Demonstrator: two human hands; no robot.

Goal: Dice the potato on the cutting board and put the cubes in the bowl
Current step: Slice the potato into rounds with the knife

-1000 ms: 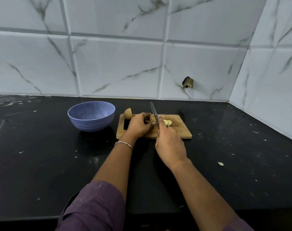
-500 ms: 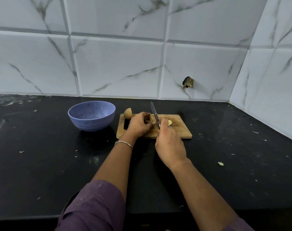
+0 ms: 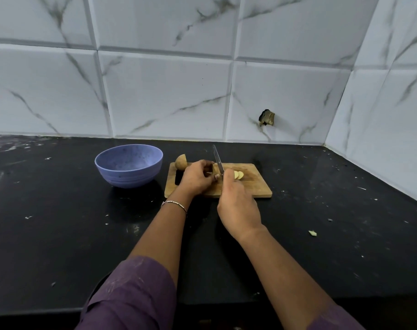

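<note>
One black desk [image 3: 59,234] carries everything. On it stands the blue bowl [image 3: 129,173], which looks empty, just beside the left end of the wooden cutting board [image 3: 255,184].

The right hand [image 3: 238,203] is over the board's near edge with its fingers wrapped round the handle of a knife [image 3: 218,160]. The left hand [image 3: 195,178] is on the board's left half, its fingers curled down onto a potato piece that they mostly hide.

The blade points away from the person, tip raised towards the wall. It stands just to the right of the left fingertips, so the held piece lies on the blade's left and the next cut would probably land close to those fingertips.

A second potato half [image 3: 180,161] sits untouched at the board's far left corner. A few pale slices [image 3: 238,175] lie on the blade's right. No cubes are cut yet, and the bowl is nearer the left hand.
</note>
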